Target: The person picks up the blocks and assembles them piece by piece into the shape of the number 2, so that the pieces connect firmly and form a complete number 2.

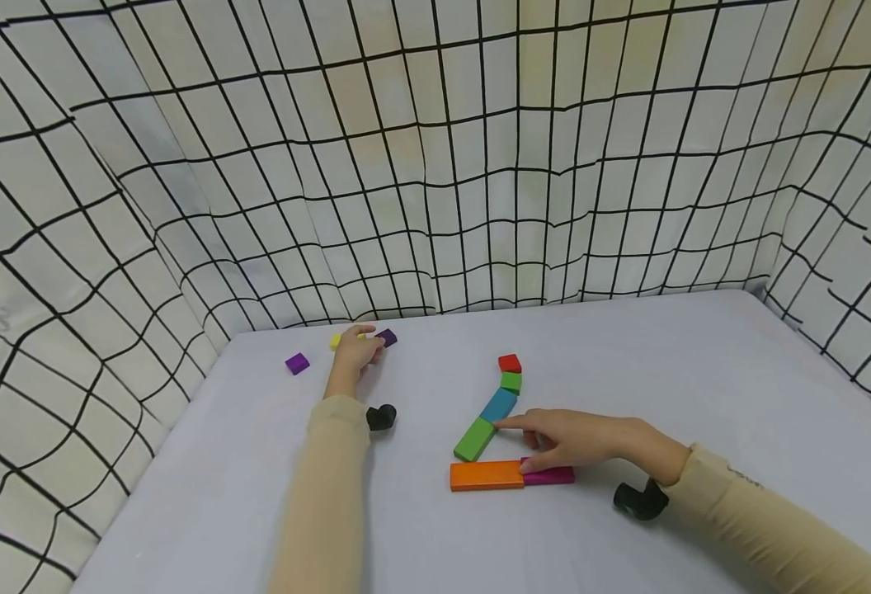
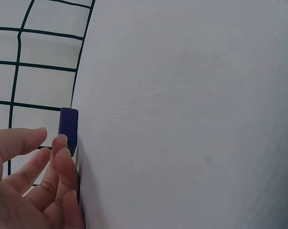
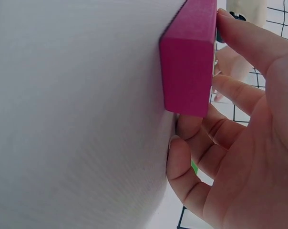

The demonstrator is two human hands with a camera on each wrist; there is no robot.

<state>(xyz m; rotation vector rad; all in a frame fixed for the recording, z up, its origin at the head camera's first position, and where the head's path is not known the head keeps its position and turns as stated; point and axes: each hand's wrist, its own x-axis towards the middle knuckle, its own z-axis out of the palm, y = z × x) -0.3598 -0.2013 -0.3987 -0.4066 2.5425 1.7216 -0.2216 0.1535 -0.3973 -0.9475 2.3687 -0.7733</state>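
Your loose-fingered right hand [image 1: 571, 437] touches the magenta block [image 1: 554, 476], long axis sideways, right of the orange block [image 1: 483, 476]; beyond it, your slack-fingered left hand [image 1: 357, 353] nudges up beside the dark purple block [image 1: 388, 337].

No readable text; mark [image 1: 745, 479] on right sleeve [image 1: 788, 525] perhaps lettering, blurred.

White tabletop [image 1: 703, 363] with coloured blocks [image 1: 498, 405], some end to end

The left grip [image 2: 39, 196] touches a purple block [image 2: 68, 124] on a white surface [image 2: 182, 119].
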